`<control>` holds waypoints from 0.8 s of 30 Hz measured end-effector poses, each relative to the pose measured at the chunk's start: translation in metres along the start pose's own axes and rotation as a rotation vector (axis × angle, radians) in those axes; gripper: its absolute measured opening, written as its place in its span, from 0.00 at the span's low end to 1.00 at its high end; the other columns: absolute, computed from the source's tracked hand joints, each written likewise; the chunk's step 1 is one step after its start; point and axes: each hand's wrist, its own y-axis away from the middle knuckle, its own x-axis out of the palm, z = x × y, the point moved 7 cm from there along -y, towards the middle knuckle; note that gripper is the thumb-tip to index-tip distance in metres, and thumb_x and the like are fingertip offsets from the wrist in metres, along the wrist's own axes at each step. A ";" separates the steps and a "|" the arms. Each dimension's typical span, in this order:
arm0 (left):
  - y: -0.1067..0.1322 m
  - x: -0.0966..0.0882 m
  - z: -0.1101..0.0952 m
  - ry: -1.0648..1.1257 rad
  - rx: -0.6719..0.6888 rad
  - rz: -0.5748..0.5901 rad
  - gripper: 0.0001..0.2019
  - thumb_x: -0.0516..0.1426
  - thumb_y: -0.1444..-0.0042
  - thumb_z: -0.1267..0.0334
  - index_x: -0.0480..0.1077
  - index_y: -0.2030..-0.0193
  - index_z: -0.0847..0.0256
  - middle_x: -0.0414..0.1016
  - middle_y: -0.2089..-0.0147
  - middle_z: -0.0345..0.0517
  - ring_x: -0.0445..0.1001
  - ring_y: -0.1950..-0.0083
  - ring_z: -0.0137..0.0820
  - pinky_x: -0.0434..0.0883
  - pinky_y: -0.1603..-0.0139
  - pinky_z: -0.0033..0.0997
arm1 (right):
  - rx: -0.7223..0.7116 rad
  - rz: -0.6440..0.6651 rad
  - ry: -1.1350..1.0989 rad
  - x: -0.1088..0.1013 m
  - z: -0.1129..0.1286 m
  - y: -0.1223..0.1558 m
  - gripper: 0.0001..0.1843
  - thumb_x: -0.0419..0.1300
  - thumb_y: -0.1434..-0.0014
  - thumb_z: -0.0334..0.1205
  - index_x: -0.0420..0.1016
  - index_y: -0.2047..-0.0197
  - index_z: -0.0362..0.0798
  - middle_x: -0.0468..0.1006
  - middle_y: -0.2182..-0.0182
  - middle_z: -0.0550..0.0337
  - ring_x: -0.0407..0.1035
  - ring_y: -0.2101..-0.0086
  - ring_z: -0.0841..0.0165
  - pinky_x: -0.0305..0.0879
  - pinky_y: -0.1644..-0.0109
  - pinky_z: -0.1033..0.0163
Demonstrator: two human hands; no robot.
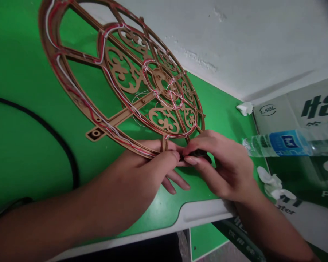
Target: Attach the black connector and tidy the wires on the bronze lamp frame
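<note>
A round brown openwork frame [120, 116] with scroll ornaments stands tilted above the green tabletop. Red and white wires [109, 78] run along its rings and spokes. My left hand [155, 167] grips the frame's lower rim, thumb on top, with some fingers showing beneath. At the same rim, just to the right, my right hand [221, 160] pinches a small dark piece [199, 153] between thumb and finger. What that piece is cannot be made out, and the fingers partly cover where it meets the rim.
A black cable [57, 134] curves over the green table [16, 153] at left. On the right are a plastic bottle [287, 143], a printed carton [297, 102] and crumpled white tissues [270, 182]. A white wall [235, 40] rises behind; the table's pale edge [202, 213] runs in front.
</note>
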 end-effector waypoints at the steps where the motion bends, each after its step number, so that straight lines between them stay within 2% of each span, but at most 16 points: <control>1: 0.000 0.000 0.000 0.000 0.005 -0.006 0.10 0.56 0.40 0.56 0.76 0.58 0.56 0.82 0.65 0.37 0.83 0.69 0.31 0.78 0.72 0.20 | -0.012 -0.007 -0.008 0.000 0.000 0.000 0.03 0.60 0.34 0.31 0.73 0.57 0.41 0.76 0.64 0.62 0.67 0.64 0.79 0.64 0.60 0.73; 5: -0.001 0.000 -0.002 -0.050 0.027 -0.012 0.11 0.55 0.39 0.57 0.77 0.57 0.56 0.84 0.59 0.39 0.84 0.67 0.30 0.79 0.70 0.20 | -0.032 -0.040 -0.051 -0.001 -0.005 0.002 0.03 0.59 0.34 0.30 0.72 0.56 0.40 0.75 0.65 0.61 0.66 0.64 0.79 0.64 0.60 0.72; 14: -0.005 0.001 -0.003 -0.032 0.009 -0.023 0.11 0.56 0.39 0.56 0.75 0.55 0.55 0.84 0.58 0.39 0.84 0.66 0.29 0.79 0.69 0.18 | -0.034 -0.031 0.006 0.000 -0.003 0.002 0.03 0.59 0.33 0.30 0.72 0.56 0.40 0.76 0.64 0.61 0.66 0.64 0.79 0.63 0.61 0.72; 20: -0.004 0.001 -0.002 0.003 0.035 -0.010 0.10 0.56 0.40 0.58 0.77 0.60 0.57 0.83 0.61 0.39 0.84 0.67 0.30 0.78 0.72 0.19 | -0.055 -0.039 0.071 0.000 0.000 0.001 0.05 0.61 0.35 0.31 0.74 0.56 0.40 0.77 0.65 0.60 0.67 0.65 0.76 0.64 0.64 0.69; 24: -0.005 0.001 -0.004 0.010 0.062 -0.010 0.10 0.56 0.42 0.58 0.77 0.66 0.59 0.82 0.68 0.39 0.82 0.68 0.29 0.78 0.72 0.17 | -0.096 -0.068 0.059 0.001 0.000 0.001 0.05 0.61 0.35 0.30 0.73 0.56 0.41 0.78 0.64 0.59 0.68 0.65 0.76 0.66 0.62 0.69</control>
